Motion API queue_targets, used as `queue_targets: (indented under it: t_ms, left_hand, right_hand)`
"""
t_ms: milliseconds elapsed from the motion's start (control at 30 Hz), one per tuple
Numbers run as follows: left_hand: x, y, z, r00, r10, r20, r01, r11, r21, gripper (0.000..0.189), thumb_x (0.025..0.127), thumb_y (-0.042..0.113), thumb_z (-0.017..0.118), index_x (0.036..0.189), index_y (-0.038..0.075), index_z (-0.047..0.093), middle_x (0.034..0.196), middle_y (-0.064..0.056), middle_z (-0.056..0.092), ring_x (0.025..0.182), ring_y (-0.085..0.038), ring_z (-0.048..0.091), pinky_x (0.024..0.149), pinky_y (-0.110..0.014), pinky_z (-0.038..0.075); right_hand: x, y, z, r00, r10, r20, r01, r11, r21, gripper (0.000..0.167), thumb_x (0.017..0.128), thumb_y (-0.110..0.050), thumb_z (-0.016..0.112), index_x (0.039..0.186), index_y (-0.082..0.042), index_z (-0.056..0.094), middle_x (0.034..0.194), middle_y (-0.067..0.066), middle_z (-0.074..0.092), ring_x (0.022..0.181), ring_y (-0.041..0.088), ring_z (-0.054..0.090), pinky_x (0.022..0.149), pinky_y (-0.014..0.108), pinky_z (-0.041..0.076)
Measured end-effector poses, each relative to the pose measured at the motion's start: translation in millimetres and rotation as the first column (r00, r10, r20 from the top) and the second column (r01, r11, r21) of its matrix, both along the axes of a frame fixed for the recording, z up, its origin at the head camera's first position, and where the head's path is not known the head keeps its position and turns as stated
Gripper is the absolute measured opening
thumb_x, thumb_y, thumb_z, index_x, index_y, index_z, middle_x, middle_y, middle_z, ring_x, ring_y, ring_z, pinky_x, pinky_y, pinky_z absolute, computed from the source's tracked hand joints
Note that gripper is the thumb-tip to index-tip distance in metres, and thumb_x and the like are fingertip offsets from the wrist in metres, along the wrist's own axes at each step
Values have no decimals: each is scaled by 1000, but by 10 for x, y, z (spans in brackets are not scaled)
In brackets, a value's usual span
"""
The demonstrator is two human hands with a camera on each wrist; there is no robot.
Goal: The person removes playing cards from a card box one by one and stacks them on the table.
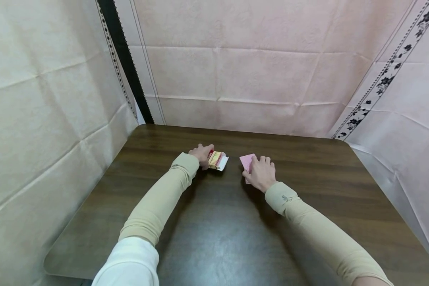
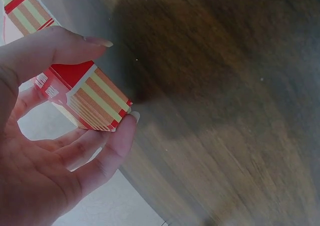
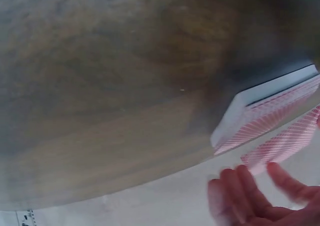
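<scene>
My left hand [image 1: 201,155] grips a small red and yellow striped card box [image 1: 216,159] above the table. A white flap stands out at the box's right end in the head view. In the left wrist view the thumb lies across the striped box [image 2: 95,98] and the fingers curl under its other side. Just to the right, my right hand [image 1: 261,173] holds pink-backed playing cards [image 1: 248,162], partly covered by the hand. The right wrist view has a stack of cards [image 3: 270,110] and a separate pink patterned portion [image 3: 285,143] beside the fingers.
The dark brown wooden table [image 1: 207,230] has rounded corners. Pale creased cloth [image 1: 236,75] hangs behind it and along both sides, with a black floral border [image 1: 384,81] at the right. A black strip [image 1: 126,59] runs down the back left.
</scene>
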State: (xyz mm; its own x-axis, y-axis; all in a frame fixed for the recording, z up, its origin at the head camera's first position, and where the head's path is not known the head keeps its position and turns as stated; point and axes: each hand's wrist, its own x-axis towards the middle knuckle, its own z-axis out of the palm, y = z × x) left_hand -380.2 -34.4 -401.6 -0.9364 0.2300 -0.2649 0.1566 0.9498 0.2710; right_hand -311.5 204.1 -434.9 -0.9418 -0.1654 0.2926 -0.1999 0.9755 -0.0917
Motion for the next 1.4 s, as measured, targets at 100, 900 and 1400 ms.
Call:
queue_targets:
  t_ms: [100,900,1400]
  left_hand:
    - [2,-1,1,1000,1,2,-1,1000,-1,75,67,3,78,129,23,41,121,-16,41,100,-32,50,86,-47,43]
    - [43,31,34,1000,-10,12,10,1000,1,73,69,4,77,129,22,41,122,-16,41,101,-32,50,87,-47,44]
    - [50,113,15,998,-46,-38,45,999,-17,71,63,0,80,122,22,45,116,-15,45,92,-30,53,75,-43,46]
  right_hand:
    - [2,9,-18,997,-77,24,77,997,8,54,79,-43,61,111,0,57,101,26,60,97,42,53,78,51,45]
    - [27,-60,-15,984,-122,127,109,989,105,62,90,-53,52,123,-1,55,113,27,57,105,43,52,84,57,44]
    - [5,-340,108,881,473,-4,-472,879,59,45,87,-13,57,132,-14,58,129,24,50,112,37,51,89,50,47]
